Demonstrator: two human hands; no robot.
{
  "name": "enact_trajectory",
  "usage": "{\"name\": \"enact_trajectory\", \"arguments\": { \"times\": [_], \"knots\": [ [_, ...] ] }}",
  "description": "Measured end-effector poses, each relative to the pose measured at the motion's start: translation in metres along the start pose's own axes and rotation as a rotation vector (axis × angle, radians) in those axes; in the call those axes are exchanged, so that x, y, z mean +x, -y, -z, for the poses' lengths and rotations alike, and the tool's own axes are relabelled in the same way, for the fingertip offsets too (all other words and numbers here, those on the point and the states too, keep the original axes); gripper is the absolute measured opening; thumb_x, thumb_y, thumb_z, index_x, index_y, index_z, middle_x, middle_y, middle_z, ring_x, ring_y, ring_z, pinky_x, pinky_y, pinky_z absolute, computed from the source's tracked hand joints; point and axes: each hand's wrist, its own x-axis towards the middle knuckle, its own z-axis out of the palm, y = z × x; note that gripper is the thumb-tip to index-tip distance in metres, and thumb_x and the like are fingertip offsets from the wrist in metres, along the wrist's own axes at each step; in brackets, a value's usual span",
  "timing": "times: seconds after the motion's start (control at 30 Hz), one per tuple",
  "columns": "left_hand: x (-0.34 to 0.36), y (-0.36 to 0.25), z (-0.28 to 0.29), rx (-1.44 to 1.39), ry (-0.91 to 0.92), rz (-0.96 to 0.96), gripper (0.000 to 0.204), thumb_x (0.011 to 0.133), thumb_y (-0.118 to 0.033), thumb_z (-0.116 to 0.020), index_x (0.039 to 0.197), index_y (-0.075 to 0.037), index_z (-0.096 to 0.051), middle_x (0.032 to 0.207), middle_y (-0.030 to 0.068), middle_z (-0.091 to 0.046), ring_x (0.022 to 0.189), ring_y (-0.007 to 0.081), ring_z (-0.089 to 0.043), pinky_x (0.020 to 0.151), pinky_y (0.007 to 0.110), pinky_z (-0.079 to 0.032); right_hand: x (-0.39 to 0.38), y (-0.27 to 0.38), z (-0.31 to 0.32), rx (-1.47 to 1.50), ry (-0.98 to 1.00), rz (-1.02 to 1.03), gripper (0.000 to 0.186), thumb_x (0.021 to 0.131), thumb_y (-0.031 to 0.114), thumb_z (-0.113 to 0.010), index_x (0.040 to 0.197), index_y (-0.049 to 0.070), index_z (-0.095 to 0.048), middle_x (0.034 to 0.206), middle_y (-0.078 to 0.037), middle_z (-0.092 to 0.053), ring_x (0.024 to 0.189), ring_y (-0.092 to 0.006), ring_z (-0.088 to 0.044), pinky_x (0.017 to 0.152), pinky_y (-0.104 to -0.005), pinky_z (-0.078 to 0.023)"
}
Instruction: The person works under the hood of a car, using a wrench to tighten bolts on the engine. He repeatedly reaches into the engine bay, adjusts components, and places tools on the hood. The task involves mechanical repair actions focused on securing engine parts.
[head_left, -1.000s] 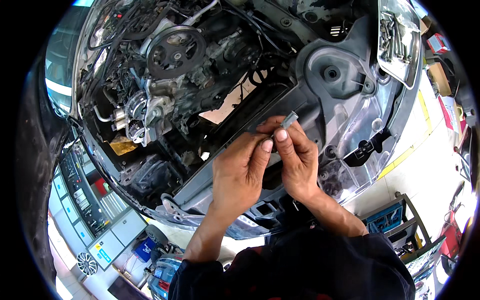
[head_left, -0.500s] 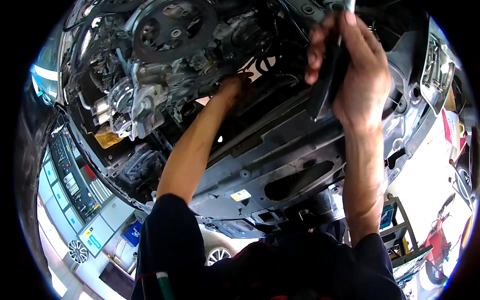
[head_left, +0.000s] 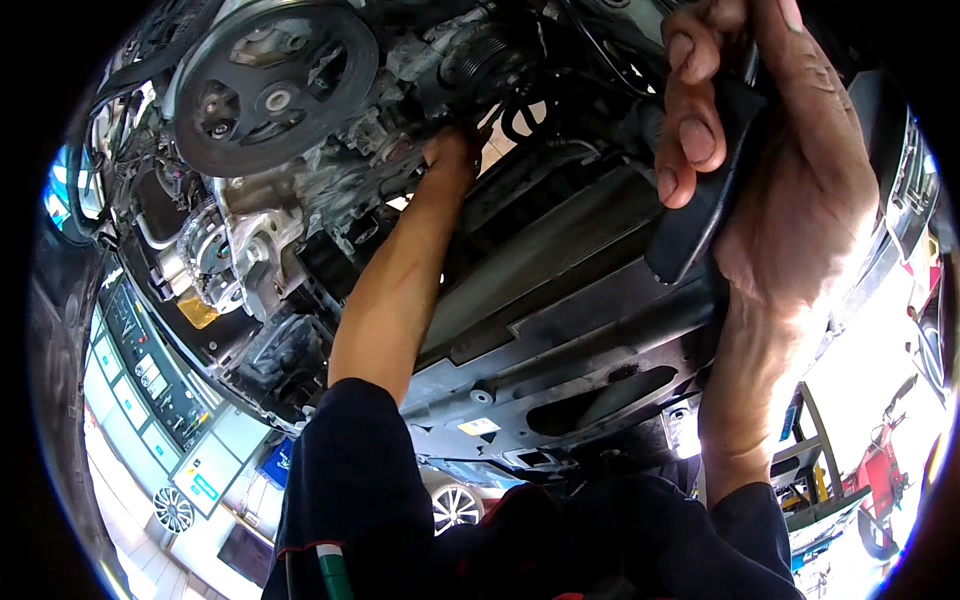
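Note:
My right hand (head_left: 800,200) is raised at the upper right, close to the view. Its fingers are wrapped round a tool with a long black handle (head_left: 700,225), whose upper part passes out of sight at the top edge. The exact kind of tool does not show. My left hand (head_left: 453,152) reaches deep into the engine bay, beside the lower engine parts. Its fingers are hidden in shadow, so what they touch cannot be made out. Above and left of it sits a large black pulley (head_left: 277,98), with a smaller ribbed pulley (head_left: 478,62) nearer the hand.
A black front panel (head_left: 590,300) with an oval opening crosses below my hands. An exposed chain and sprocket (head_left: 207,245) sit at the engine's left. Beyond the car are grey cabinets (head_left: 205,470), a loose wheel (head_left: 173,510) and a red piece of equipment (head_left: 878,455).
The view has shifted, and the big pulley appears lower and further left. My right hand with the black-handled tool looks larger and further right. My left hand stays among the engine parts.

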Motion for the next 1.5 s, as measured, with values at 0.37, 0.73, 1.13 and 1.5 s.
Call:
{"name": "enact_trajectory", "arguments": {
  "times": [0.37, 0.73, 1.13, 1.5],
  "knots": [
    [-0.007, 0.006, -0.013, 0.325, -0.162, -0.225, 0.047, 0.091, -0.047, -0.051, 0.13, -0.021, -0.052, 0.128, 0.0118, -0.056, 0.12, 0.0266, -0.053, 0.096, 0.04, -0.043, 0.009, -0.002, -0.005, 0.073, 0.082, -0.032, 0.035, 0.1, 0.029, -0.041, 0.09, -0.002, -0.052, 0.069, -0.015, -0.057, 0.044, -0.019, -0.052, 0.038, -0.0292, -0.047],
    [0.012, 0.029, -0.043, -0.783, -0.131, -0.259, 0.041, 0.099, -0.035, -0.04, 0.132, -0.012, -0.047, 0.132, 0.0123, -0.051, 0.12, 0.0287, -0.052, 0.1, 0.042, -0.043, 0.135, 0.043, -0.02, -0.083, 0.434, 1.187, 0.034, 0.1, 0.028, -0.042, 0.091, -0.002, -0.053, 0.074, -0.014, -0.058, 0.051, -0.0196, -0.053, 0.046, -0.0297, -0.047],
    [0.002, -0.023, -0.005, -1.987, 0.098, 0.563, 0.035, 0.1, -0.025, -0.039, 0.128, -0.006, -0.046, 0.131, 0.0117, -0.052, 0.116, 0.0306, -0.052, 0.099, 0.049, -0.042, 0.143, 0.043, -0.02, -0.046, 0.465, 1.244, 0.032, 0.1, 0.027, -0.043, 0.092, -0.002, -0.054, 0.078, -0.014, -0.058, 0.06, -0.0201, -0.055, 0.054, -0.0303, -0.047],
    [-0.014, -0.029, 0.011, -1.876, 0.042, 0.625, 0.039, 0.1, -0.023, -0.034, 0.136, -0.009, -0.04, 0.134, 0.0115, -0.049, 0.122, 0.0271, -0.048, 0.103, 0.043, -0.039, 0.144, 0.043, -0.022, -0.037, 0.482, 1.257, 0.031, 0.099, 0.025, -0.044, 0.093, -0.002, -0.055, 0.083, -0.014, -0.059, 0.067, -0.0207, -0.056, 0.061, -0.0308, -0.047]
  ]
}}
